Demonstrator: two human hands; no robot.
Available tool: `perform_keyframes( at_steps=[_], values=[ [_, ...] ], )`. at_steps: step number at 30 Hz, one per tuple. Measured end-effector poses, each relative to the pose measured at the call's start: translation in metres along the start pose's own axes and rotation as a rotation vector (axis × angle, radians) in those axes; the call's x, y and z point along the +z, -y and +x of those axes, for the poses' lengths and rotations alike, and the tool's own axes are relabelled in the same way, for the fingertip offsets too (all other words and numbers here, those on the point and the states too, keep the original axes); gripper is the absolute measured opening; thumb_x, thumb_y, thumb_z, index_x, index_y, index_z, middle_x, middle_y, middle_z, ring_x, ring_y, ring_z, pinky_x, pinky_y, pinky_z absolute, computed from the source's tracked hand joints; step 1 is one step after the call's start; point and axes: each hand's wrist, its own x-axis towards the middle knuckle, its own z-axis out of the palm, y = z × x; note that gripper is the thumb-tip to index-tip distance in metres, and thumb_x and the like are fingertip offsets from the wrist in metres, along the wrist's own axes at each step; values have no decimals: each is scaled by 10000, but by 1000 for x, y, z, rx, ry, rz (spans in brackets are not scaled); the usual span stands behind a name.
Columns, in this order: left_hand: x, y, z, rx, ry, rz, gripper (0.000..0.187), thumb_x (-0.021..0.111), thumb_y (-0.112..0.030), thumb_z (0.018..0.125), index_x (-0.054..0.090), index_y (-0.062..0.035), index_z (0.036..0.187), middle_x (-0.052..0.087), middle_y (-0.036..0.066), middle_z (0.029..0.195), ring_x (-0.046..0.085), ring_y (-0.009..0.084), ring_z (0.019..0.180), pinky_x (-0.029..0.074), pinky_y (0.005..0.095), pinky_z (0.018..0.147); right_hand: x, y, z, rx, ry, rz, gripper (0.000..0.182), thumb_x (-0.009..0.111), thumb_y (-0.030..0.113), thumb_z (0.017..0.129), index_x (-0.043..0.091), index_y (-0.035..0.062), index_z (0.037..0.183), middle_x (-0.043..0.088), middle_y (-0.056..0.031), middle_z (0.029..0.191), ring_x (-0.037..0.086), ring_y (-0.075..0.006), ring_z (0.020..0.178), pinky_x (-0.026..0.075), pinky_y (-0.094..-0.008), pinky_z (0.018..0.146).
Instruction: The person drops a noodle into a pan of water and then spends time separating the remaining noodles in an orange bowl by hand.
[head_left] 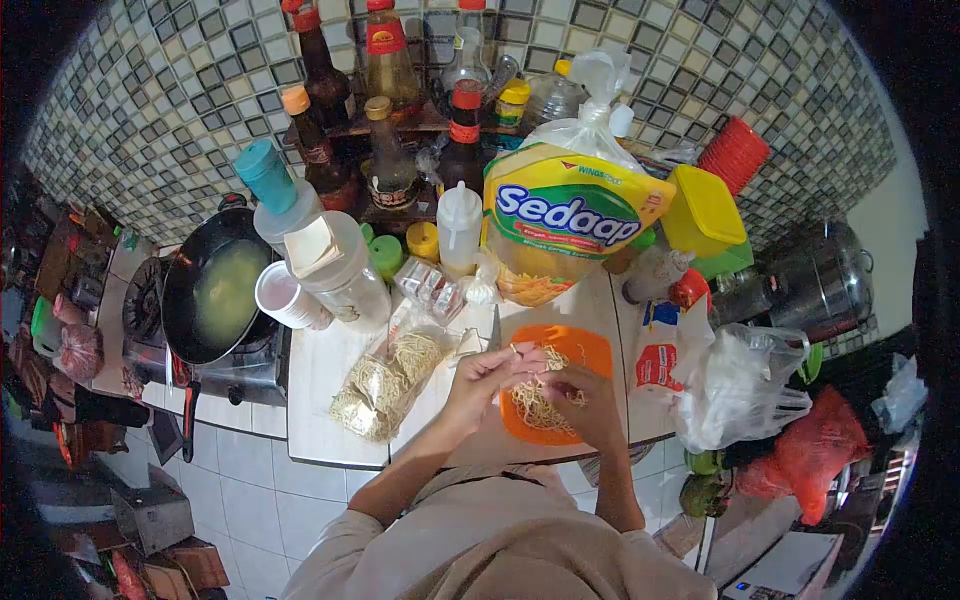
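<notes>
An orange plastic tray (603, 352) sits on the tiled counter in front of me, with loose dried noodles (540, 408) lying in it. Over its left rim is my left hand (488, 382), its fingers bent together around a few pale noodle strands. My right hand (588, 402) reaches in from the right, closed on a small clump of noodles; its fingers partly hide the clump. Left of the tray, a clear plastic bag of dried noodles (392, 385) rests on the counter.
A black wok (225, 290) with oil stands on the stove at left. Behind the tray are a Sedaap bag (570, 220), a white squeeze bottle (459, 230) and several sauce bottles. A white plastic bag (745, 385) lies at right; a pink cup (290, 295) stands near the stove.
</notes>
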Motion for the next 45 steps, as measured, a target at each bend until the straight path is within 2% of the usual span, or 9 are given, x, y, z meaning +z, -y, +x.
perform_keyframes(
  at_steps=[6,9,13,19,24,28,34,36,45],
  values=[
    [-3,16,-3,202,-79,371,237,510,-107,846,566,29,1031,621,114,913,587,136,825,464,241,728,-1,5,0,-1,-11,-13,139,634,86,713,623,27,839,575,-48,729,489,-116,596,398,-229,554],
    [-6,20,-2,266,1,637,221,485,-67,852,559,30,1036,600,114,968,566,132,866,479,250,755,0,2,0,-67,-26,54,132,636,84,709,628,29,829,577,-51,727,492,-117,598,401,-234,552],
    [-10,27,-2,113,107,644,237,487,-72,852,543,26,1060,602,115,952,563,123,846,484,245,743,-9,14,1,-63,-2,30,142,614,100,737,624,52,870,599,-84,776,550,-169,612,444,-269,570],
    [1,11,-3,-46,207,227,267,470,-133,867,540,35,1061,601,131,951,589,160,837,483,271,755,-15,11,3,-152,-96,-20,143,612,80,734,629,50,873,606,-86,803,569,-172,646,454,-262,569],
    [-6,14,1,-35,-48,26,321,491,-194,857,520,58,1054,587,144,991,583,167,883,489,254,729,-16,3,1,-173,-127,-31,135,620,67,719,624,41,852,606,-96,799,573,-182,646,456,-273,572],
    [-7,15,2,-26,-103,27,316,465,-197,873,508,25,1093,577,123,1035,576,150,878,474,251,700,-11,3,-1,-131,-118,29,118,641,41,685,635,27,802,605,-91,746,572,-167,652,445,-271,584],
    [-9,19,1,-17,-114,217,292,472,-201,873,541,-7,1080,600,73,1005,539,79,586,410,192,532,-11,5,-2,-200,-73,-4,123,651,53,689,639,38,811,607,-81,749,566,-151,645,444,-253,576],
    [-10,26,1,82,-66,375,269,472,-167,873,550,-3,1071,613,65,970,521,69,534,414,187,517,-10,8,-3,-192,-53,31,121,634,91,708,625,59,824,597,-90,784,563,-200,648,458,-305,601],
    [-1,27,-8,71,204,502,252,452,-87,871,528,18,1088,594,59,818,525,93,598,436,219,597,-15,12,0,-122,-71,20,159,610,91,740,632,63,895,616,-85,817,589,-193,702,463,-285,628]
  ],
)
